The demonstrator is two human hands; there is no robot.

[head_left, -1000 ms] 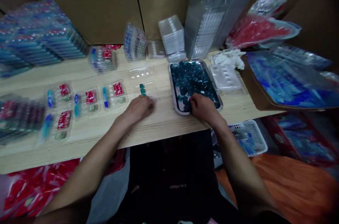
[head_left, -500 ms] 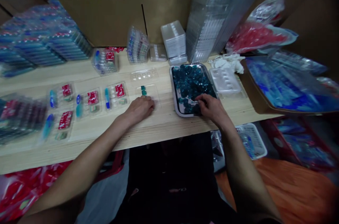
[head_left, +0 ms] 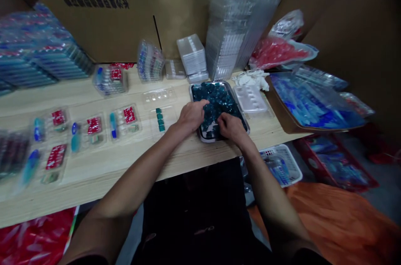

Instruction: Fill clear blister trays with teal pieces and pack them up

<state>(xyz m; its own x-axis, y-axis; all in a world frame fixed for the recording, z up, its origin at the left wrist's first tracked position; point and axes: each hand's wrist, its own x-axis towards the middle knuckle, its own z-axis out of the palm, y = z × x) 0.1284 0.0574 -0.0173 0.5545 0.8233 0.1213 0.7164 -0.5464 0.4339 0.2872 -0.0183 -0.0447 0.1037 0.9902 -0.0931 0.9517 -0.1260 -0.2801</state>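
A metal tray [head_left: 203,138] holds a heap of small dark teal pieces [head_left: 216,96] that look shiny. My left hand [head_left: 191,115] reaches over the tray's left rim, fingers curled at the heap; what they hold, if anything, is hidden. Inside the tray's front right part, my right hand [head_left: 231,126] has its fingers bent together among the pieces, their tips out of sight. Left of the tray lies a clear plastic blister tray [head_left: 171,114], with several teal blocks [head_left: 160,119] in one column.
Filled blister packs [head_left: 125,121] with toothbrush-like blue items and red packets lie to the left. Tall stacks of clear plastic trays [head_left: 227,31] stand behind. At right are a white tray [head_left: 250,99] and a cardboard box [head_left: 290,127] of blue packets.
My left hand has left the blister tray and moved right to the metal tray, uncovering the teal column. My right hand stays in the heap. The camera view has shifted.
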